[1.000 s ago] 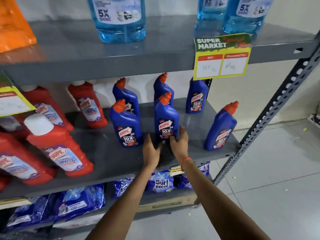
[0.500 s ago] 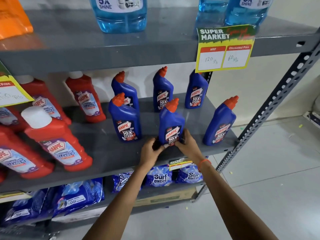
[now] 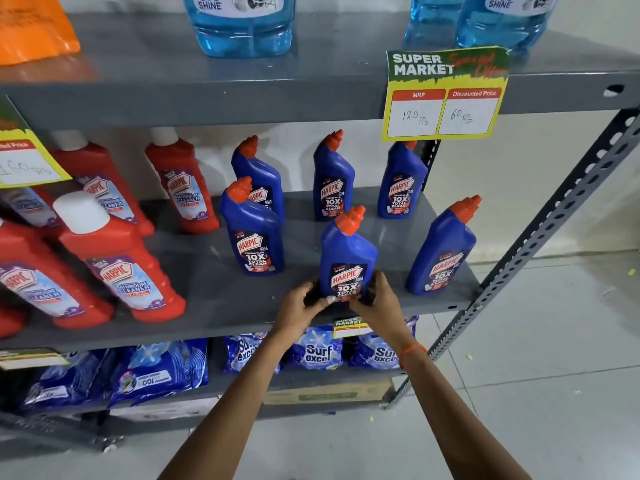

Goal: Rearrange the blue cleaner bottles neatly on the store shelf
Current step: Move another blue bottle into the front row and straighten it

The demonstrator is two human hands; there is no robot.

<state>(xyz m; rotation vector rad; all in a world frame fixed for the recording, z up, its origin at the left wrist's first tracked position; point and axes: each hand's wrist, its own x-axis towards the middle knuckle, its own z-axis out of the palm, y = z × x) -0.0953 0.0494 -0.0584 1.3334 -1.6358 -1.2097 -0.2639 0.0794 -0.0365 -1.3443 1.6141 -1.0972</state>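
Observation:
Several blue cleaner bottles with orange caps stand on the grey middle shelf [image 3: 221, 299]. The front middle bottle [image 3: 347, 251] stands near the shelf's front edge; my left hand [image 3: 299, 311] and my right hand [image 3: 375, 304] grip its base from both sides. To its left stands another front bottle [image 3: 254, 233], and one front bottle [image 3: 441, 251] stands near the right end. Behind them a back row holds three bottles: left [image 3: 261, 178], middle [image 3: 332, 178], right [image 3: 400, 183], the last partly hidden by a price tag.
Red bathroom-cleaner bottles [image 3: 121, 261] fill the shelf's left half. A yellow price tag [image 3: 445, 95] hangs from the upper shelf, which carries clear blue liquid bottles [image 3: 242, 22]. Blue detergent packs [image 3: 318, 351] lie on the lower shelf. A perforated metal upright [image 3: 540, 244] stands at right.
Both hands closed on the front middle bottle's base and slid it forward and slightly right, toward the shelf's front edge. The view shifted a little.

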